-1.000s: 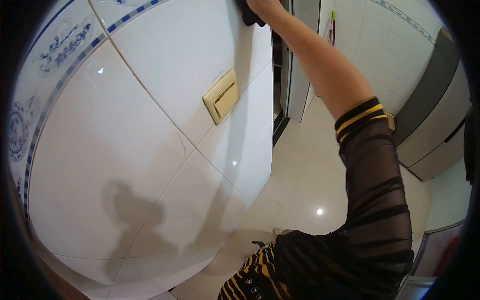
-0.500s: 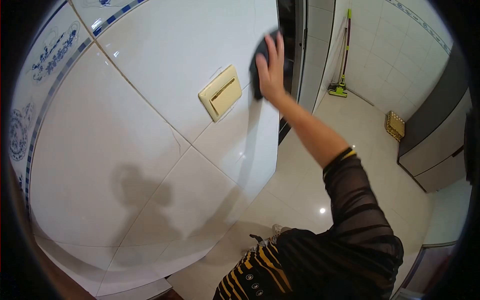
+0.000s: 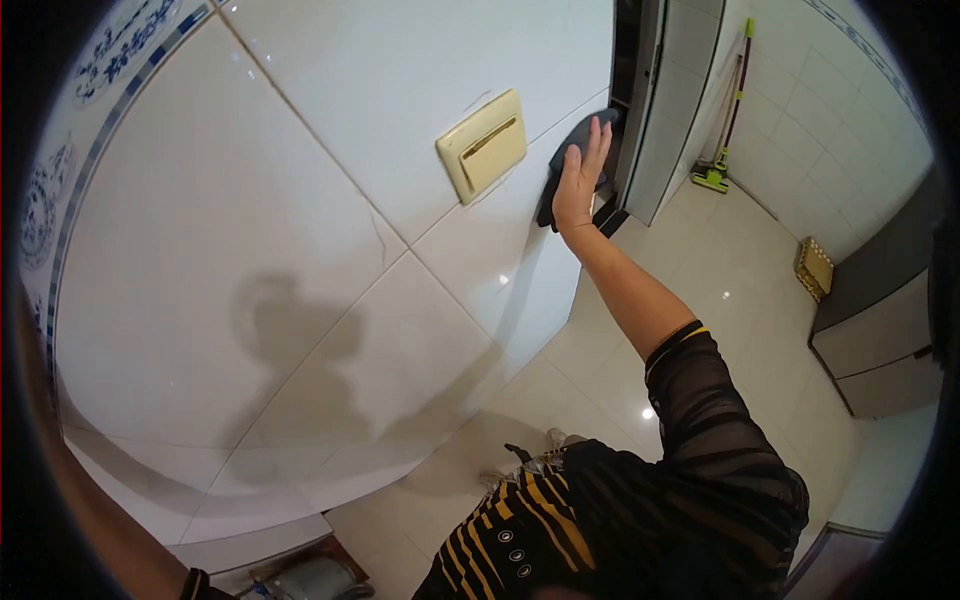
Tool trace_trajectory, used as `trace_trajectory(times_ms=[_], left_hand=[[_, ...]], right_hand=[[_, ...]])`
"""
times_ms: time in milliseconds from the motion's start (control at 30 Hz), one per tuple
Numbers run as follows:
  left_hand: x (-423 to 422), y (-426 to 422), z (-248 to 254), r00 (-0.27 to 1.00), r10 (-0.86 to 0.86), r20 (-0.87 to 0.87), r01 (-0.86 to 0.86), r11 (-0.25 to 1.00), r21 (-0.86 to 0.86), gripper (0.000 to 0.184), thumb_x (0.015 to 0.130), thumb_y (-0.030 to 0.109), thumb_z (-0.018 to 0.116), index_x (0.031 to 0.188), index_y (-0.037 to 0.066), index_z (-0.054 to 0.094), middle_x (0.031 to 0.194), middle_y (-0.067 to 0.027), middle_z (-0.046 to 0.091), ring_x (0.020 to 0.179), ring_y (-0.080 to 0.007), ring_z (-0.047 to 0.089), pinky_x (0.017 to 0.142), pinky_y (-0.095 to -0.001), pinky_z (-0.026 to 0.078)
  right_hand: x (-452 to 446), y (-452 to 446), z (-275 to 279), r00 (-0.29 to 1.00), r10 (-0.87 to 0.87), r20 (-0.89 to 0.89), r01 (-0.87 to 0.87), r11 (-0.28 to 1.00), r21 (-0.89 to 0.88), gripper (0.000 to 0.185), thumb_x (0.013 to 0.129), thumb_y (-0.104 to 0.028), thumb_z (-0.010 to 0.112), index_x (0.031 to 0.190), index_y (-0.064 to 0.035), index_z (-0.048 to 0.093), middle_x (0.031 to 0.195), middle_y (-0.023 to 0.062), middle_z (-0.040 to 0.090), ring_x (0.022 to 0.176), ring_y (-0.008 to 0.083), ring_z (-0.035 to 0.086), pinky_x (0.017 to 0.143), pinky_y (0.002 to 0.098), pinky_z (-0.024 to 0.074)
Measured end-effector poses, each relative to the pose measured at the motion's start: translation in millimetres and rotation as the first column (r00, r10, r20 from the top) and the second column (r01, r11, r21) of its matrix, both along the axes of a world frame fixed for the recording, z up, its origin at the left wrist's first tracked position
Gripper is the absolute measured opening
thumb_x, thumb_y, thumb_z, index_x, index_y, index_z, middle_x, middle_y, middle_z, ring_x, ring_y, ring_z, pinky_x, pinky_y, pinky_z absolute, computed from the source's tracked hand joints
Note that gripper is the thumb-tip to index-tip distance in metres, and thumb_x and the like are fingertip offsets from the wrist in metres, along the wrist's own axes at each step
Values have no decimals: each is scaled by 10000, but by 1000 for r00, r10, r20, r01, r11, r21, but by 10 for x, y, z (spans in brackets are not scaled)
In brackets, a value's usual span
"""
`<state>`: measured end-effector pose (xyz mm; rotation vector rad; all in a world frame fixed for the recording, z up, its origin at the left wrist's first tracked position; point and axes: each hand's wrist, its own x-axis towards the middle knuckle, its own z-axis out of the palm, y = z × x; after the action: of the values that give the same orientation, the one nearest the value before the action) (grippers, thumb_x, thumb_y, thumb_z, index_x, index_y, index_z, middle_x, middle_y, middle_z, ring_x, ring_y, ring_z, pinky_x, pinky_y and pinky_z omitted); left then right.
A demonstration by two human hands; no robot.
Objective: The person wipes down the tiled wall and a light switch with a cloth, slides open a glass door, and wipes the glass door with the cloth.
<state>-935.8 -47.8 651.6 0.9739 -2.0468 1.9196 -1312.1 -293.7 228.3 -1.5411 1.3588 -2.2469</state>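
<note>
My right hand [image 3: 580, 185] presses a dark grey cloth [image 3: 560, 170] against the white tiled wall [image 3: 300, 200], close to its right edge. The fingers point upward and lie over the cloth, which hangs out past both sides of the hand. Left of the hand sits a cream wall switch [image 3: 482, 147] with a wide rocker and a dark line along its upper part. Only my left forearm [image 3: 110, 530] shows, at the lower left; the hand on it is out of view.
Beyond the wall's edge stands a door frame [image 3: 645, 110]. A green-headed mop [image 3: 712, 178] leans in the far corner. Near a grey cabinet [image 3: 880, 310] lies a woven basket [image 3: 814, 268] on the tiled floor [image 3: 740, 330]. Metal items on a shelf [image 3: 310, 575] show at bottom.
My right hand and the cloth have slid down the wall's edge, lower relative to the switch. The view has shifted, and more of my left forearm and the lower shelf shows.
</note>
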Motion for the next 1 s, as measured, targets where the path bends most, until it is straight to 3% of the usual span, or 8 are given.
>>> trace_trajectory(times_ms=[67,267,467,533,633,833,933,1000], left_hand=[[15,0,-23,1000,-19,1,19,1000,7,492,921,432,399,1091,10,587,1243,-223,452,1191,-344,387,971,-502,316],[9,-60,-106,995,-77,-66,79,997,15,494,921,418,391,1103,-1,579,1249,-229,446,1201,-343,376,978,-501,314],[132,-24,-71,998,-64,-13,64,998,19,500,920,427,392,1118,4,571,1266,-235,438,1215,-339,362,976,-500,318],[82,-34,-74,999,-47,19,47,999,22,506,920,434,385,1122,7,570,1272,-234,435,1218,-333,360,974,-503,318],[38,-58,-116,999,-48,5,48,999,17,509,920,441,381,1122,15,573,1276,-231,431,1220,-327,355,975,-505,313],[101,-241,-175,998,-61,-27,63,996,59,541,918,476,364,1132,24,571,1281,-229,421,1234,-317,336,983,-505,305],[123,-224,-198,998,-53,-17,53,998,34,534,918,468,368,1131,23,571,1275,-230,424,1232,-318,337,980,-505,307],[98,-180,-152,999,-50,-14,51,998,36,525,918,460,373,1130,23,572,1273,-232,425,1231,-321,339,978,-505,308]], right_hand=[[181,131,21,995,0,101,-6,998,58,492,906,-153,349,1380,-36,288,1478,194,117,1364,328,139,1096,387,120],[917,933,-156,922,147,-357,-199,973,-113,643,755,-196,621,1337,-79,373,1442,238,164,1337,430,150,1054,583,96],[742,949,-153,672,200,-713,-378,920,-98,609,691,-172,690,1264,-170,481,1408,194,276,1309,423,242,1030,602,160],[817,1026,-141,698,183,-693,-356,928,-113,634,670,-138,693,1266,-162,479,1411,198,268,1310,423,238,1027,606,160],[1370,1323,-139,930,217,-296,-259,960,-109,599,698,-138,650,1269,-139,471,1416,202,258,1316,428,223,1036,604,133],[1358,1188,-532,654,248,-715,-430,899,-80,565,633,-181,687,1177,-196,536,1381,170,325,1312,408,244,1032,601,168],[786,626,-692,914,83,-396,-153,977,-151,536,721,-178,583,1244,-107,490,1415,191,288,1322,399,232,1073,527,157],[415,378,-547,996,49,-78,-47,999,28,511,837,-139,465,1331,-41,383,1436,206,248,1338,354,221,1096,403,172]])
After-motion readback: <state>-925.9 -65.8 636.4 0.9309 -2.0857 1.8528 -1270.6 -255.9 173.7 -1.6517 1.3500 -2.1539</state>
